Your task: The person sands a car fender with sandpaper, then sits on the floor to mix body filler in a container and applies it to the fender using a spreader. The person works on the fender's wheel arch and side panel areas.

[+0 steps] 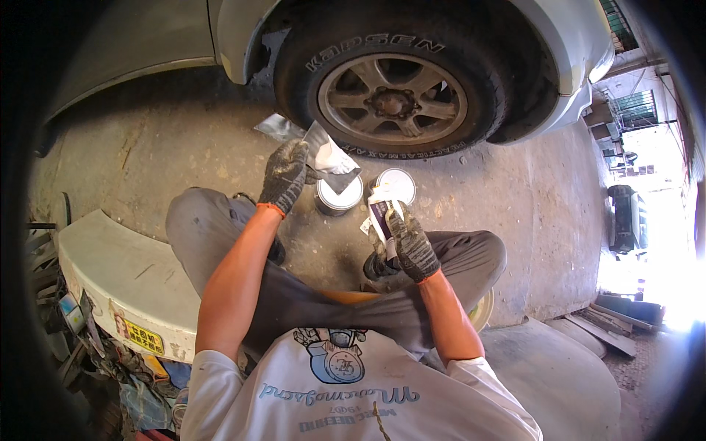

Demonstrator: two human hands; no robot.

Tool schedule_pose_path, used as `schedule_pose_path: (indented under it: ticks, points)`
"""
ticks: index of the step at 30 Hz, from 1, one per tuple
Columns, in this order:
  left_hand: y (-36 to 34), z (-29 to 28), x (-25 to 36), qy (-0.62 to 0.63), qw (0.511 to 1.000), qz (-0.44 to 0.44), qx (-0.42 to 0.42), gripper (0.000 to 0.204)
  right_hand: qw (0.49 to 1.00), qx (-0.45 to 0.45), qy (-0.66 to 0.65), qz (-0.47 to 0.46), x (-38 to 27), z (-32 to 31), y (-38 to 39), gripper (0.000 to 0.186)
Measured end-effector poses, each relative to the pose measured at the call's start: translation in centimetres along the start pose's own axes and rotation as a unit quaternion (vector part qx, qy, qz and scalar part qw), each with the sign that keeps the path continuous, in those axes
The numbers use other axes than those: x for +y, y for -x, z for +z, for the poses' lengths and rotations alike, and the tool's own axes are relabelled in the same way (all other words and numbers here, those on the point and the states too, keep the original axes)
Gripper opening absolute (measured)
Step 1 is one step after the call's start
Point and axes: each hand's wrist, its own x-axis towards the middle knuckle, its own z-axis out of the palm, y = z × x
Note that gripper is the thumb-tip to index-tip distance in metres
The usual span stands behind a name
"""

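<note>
My left hand [285,175], in a dark grey knit glove with an orange cuff, grips a thin grey metal plate [315,138]. White paste [332,159] lies on the plate, which is held over a round can [341,198] with a white top. Fingers of my right hand [413,246], gloved the same way, are wrapped round a white and dark tube [379,212]. Its upper end is beside a second round can [401,184], also white on top. Both cans stand on the concrete floor between my knees and the car wheel.
A large tyre [309,88] with a dusty alloy wheel [393,99] fills the far side, under a pale car body [154,33]. On my left lies a cream car bumper [132,268] with scrap behind it. Planks [607,327] lie at the right, near a bright doorway.
</note>
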Motion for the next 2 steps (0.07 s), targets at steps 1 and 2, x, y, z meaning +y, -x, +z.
schedule_pose_path:
  ticks: [1,2]
  points:
    - [-0.04,-0.01,-0.04,-0.001,1.0,-0.001,-0.001,0.03,0.984,-0.057,-0.127,0.108,0.45,0.17,0.12,0.05]
    - [-0.01,-0.03,-0.11,-0.001,1.0,-0.001,-0.001,0.03,0.976,-0.064,-0.162,0.13,0.79,0.35,0.39,0.05]
